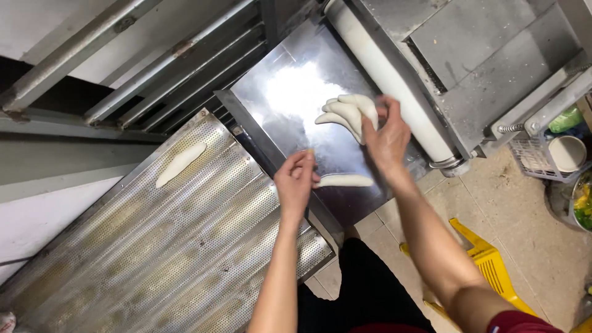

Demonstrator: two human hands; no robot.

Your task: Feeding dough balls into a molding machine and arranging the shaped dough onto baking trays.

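Observation:
My left hand (pixel 295 180) is closed on the left end of a long pale dough piece (pixel 346 180), which lies across the near edge of a shiny steel chute (pixel 290 92). My right hand (pixel 387 137) reaches over the chute and grips a bunch of rolled dough pieces (pixel 346 113) just below the machine's white roller (pixel 394 80). One shaped dough stick (pixel 180 164) rests in a groove of the perforated wavy baking tray (pixel 185 246) at the left.
Grey metal machine housing (pixel 487 55) fills the upper right. A yellow plastic object (pixel 490 265) lies on the tiled floor. At the far right stand a white basket (pixel 542 161), a bowl (pixel 567 153) and green items (pixel 583 206). Metal rails (pixel 154 68) run along the upper left.

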